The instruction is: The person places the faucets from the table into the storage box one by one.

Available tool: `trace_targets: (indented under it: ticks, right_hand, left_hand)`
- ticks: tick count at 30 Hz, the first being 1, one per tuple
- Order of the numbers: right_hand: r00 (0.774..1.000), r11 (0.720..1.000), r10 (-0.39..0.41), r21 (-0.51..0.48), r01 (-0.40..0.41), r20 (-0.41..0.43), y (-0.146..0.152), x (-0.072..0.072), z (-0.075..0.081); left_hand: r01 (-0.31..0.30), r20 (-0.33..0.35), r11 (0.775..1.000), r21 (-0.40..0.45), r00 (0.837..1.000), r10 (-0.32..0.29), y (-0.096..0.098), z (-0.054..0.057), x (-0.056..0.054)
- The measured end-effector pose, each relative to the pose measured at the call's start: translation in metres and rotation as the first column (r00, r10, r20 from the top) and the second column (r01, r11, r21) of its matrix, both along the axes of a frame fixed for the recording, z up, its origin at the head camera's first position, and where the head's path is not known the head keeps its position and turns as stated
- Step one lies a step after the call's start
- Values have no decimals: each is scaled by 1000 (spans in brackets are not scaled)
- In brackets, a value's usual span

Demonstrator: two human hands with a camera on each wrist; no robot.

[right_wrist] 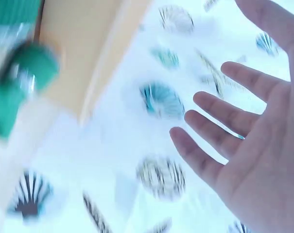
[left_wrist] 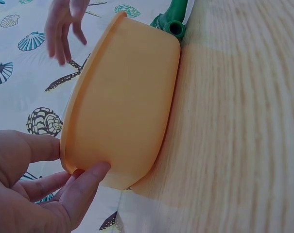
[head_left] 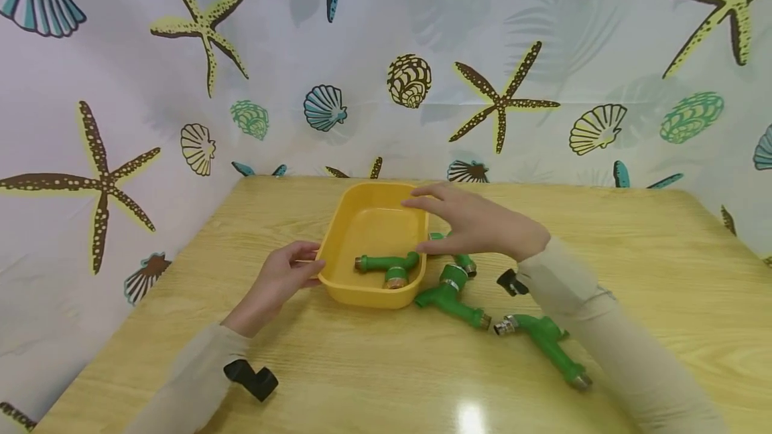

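Note:
A yellow plastic tray (head_left: 368,295) sits on the table with one green tap (head_left: 386,263) lying inside it. My left hand (head_left: 282,276) holds the tray's near left corner. In the left wrist view, fingers (left_wrist: 86,187) press the tray's outer wall (left_wrist: 127,92) just below the rim. My right hand (head_left: 476,223) hovers over the tray's right rim, fingers spread and holding nothing. In the right wrist view its palm and fingers (right_wrist: 229,114) are apart from the tray. A second green tap (head_left: 449,297) lies close against the tray's right side.
Another green tap (head_left: 464,261) is partly hidden under my right hand. One more green tap (head_left: 545,340) lies beside my right forearm. The wooden table (head_left: 374,367) meets a white cloth (head_left: 374,139) printed with shells and starfish at the back and left.

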State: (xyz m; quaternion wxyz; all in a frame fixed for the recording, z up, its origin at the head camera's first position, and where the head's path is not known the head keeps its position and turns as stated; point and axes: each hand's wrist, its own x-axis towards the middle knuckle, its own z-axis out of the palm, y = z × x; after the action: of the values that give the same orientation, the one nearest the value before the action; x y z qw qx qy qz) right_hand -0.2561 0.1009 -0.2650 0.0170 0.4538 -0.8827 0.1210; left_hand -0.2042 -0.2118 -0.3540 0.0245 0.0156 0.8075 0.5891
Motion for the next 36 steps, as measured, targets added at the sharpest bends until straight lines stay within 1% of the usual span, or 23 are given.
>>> trace_targets:
  ticks: [3,5,7,12,16,18,20,23,29,36]
  right_hand:
    - [996,997,-75,-26,74,-49,31,4,8]
    - [988,991,-134,-15,133,-73,51,6,10]
    - [981,985,-172,-1,172,-94,68,10,10]
    - [965,976,-210,16,215,-159,100,18,1]
    - [946,969,-241,-6,246,-216,117,24,-7]
    - [940,966,-255,-14,258,-225,123,26,-9]
    - [938,964,-260,-14,264,-231,127,27,-11]
    - [940,967,-249,-9,254,-234,133,28,-14]
    - [937,974,-221,-19,224,-269,146,37,-20]
    - [921,966,-244,5,257,-304,158,48,-24]
  left_hand:
    - [0,-8,1000,0,1000,0,-1,1,1]
    - [0,-8,1000,-1,1000,0,0,2,1]
    - [-2,-4,1000,-3,1000,2,-1,2,1]
    - [0,-9,1000,-16,1000,0,-4,1,3]
    - [11,-21,1000,-14,1000,-11,-4,-1,3]
    - [12,-27,1000,-12,1000,-12,-3,-2,2]
    - [11,-31,1000,-9,999,-11,-2,-2,2]
    - [14,-32,1000,-9,999,-14,-1,-2,2]
    - [24,-31,1000,-6,999,-25,0,1,2]
    - [18,-13,1000,-16,1000,-18,-1,1,3]
